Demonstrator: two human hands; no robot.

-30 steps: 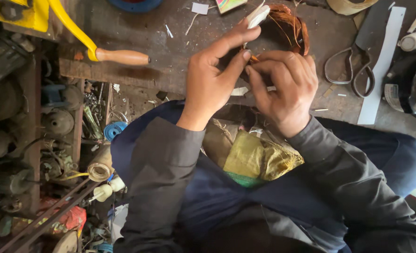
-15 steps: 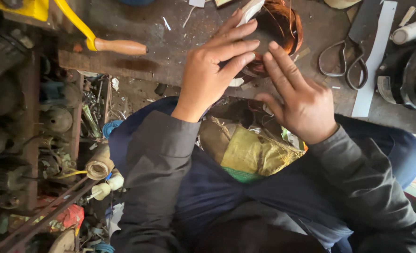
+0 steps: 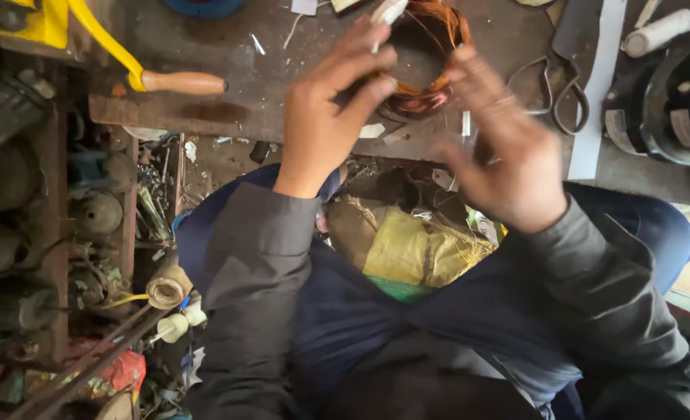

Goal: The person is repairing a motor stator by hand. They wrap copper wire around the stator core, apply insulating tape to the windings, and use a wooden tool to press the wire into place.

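Left hand (image 3: 325, 128) pinches the orange copper coil (image 3: 430, 58) (looped, glossy); right hand (image 3: 508, 159) spread wide.

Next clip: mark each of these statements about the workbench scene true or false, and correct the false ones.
1. The left hand touches the copper wire coil. True.
2. The right hand holds the scissors. False: the scissors lie on the bench, right of the coil, untouched; the blurred right hand is spread open.
3. A tool with a wooden handle lies left of the hands. True.
4. The coil is blue. False: it is orange copper.
5. A yellow sack lies below the hands, at the person's lap. True.
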